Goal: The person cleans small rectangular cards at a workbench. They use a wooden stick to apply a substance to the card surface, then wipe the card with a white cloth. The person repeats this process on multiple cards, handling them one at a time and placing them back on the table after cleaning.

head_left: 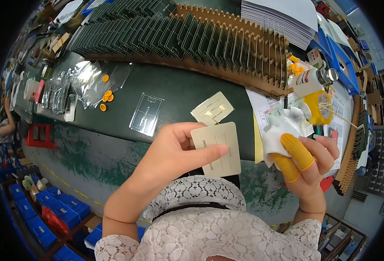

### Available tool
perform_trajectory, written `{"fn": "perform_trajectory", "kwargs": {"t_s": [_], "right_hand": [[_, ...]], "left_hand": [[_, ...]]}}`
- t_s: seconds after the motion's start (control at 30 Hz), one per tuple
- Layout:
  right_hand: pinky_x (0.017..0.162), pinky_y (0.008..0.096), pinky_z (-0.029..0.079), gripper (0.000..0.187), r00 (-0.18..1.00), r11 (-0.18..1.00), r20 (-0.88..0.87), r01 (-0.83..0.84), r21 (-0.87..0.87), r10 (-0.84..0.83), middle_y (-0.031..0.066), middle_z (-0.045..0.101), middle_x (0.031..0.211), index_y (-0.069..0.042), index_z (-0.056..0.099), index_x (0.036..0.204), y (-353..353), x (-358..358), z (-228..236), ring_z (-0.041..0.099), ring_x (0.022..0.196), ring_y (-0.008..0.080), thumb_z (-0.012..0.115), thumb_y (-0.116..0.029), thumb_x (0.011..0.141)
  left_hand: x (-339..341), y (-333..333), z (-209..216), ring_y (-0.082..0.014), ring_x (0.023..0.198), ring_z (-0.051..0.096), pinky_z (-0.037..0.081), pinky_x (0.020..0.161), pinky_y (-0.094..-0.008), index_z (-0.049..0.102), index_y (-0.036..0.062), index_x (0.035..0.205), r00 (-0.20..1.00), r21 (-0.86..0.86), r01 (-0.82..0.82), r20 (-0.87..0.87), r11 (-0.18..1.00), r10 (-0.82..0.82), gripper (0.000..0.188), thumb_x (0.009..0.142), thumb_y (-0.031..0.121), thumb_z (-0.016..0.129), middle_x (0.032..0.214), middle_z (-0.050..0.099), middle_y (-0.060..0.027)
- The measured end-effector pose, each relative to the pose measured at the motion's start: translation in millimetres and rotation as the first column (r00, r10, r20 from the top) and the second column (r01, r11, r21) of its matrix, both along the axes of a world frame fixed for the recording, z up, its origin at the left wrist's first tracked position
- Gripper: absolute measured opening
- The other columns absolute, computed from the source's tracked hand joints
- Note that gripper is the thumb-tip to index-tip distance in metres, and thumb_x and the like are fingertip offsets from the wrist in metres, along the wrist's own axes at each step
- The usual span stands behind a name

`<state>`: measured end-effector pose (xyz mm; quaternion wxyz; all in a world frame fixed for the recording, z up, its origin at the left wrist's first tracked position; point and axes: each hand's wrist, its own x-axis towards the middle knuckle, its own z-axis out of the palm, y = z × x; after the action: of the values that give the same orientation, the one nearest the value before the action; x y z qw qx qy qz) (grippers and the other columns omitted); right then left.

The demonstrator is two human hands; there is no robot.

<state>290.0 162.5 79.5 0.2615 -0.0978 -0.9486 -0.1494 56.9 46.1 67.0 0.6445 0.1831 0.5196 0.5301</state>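
Observation:
My left hand (163,152) pinches a cream-gold card (232,141) with rounded corners, thumb on its face, fingers behind it. In my right hand (309,172), a crumpled white cloth (275,138) is gripped; yellow finger cots (297,150) cover two of its fingers. The cloth is to the right of the card, apart from it. Just beyond the held card, another cream-gold card (213,105) lies on the dark green table (174,91). Farther left lies a dark card with white lines (146,114).
Slotted brown racks (261,52) along the back hold many upright dark green cards (148,37). At right stand a white bottle with a metal top (306,82) and a yellow ring-shaped roll (320,106) on papers. Loose yellow finger cots (108,94) and clear plastic bags (85,82) lie left.

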Motion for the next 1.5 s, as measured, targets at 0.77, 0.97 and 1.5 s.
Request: {"fn": "perform_trajectory", "kwargs": {"t_s": [0.77,0.97,1.5], "right_hand": [[0.082,0.0385,0.042,0.027,0.99,0.99,-0.067,-0.123,0.069,0.127,-0.0015,0.058,0.092,-0.006,0.071,0.091,5.5,-36.9,-18.6,0.053,0.101,0.0206,0.074,-0.019,0.068],[0.08,0.0387,0.042,0.03,0.995,1.0,-0.099,0.003,-0.002,-0.003,-0.0003,0.059,0.096,-0.005,0.072,0.093,12.4,-27.6,-23.3,0.053,0.099,0.0219,0.079,-0.017,0.066],[0.076,0.0356,0.043,0.039,0.989,0.7,-0.139,-0.06,-0.712,-0.057,0.0102,0.061,0.1,-0.005,0.068,0.106,16.9,-29.2,-13.8,0.053,0.089,0.0273,0.07,0.004,0.069]], "left_hand": [[8.6,-2.4,-4.4,-0.0089,0.081,0.065,0.052,0.075,-0.0227,0.068,-0.0031,0.099,0.997,-0.029,0.054,-0.045,0.998,-0.055,0.02,0.081,0.003,0.074,0.09,0.07,-0.0059],[6.2,-2.5,-3.6,-0.0095,0.079,0.065,0.052,0.074,-0.0227,0.068,-0.0031,0.098,0.998,-0.034,0.046,-0.039,0.998,-0.047,0.018,0.081,0.003,0.073,0.088,0.07,-0.0064],[8.3,-0.7,-5.1,-0.0092,0.086,0.065,0.051,0.078,-0.0238,0.068,-0.0024,0.1,0.99,-0.042,0.117,-0.071,0.992,-0.119,0.021,0.083,0.007,0.073,0.094,0.069,-0.0051]]}}
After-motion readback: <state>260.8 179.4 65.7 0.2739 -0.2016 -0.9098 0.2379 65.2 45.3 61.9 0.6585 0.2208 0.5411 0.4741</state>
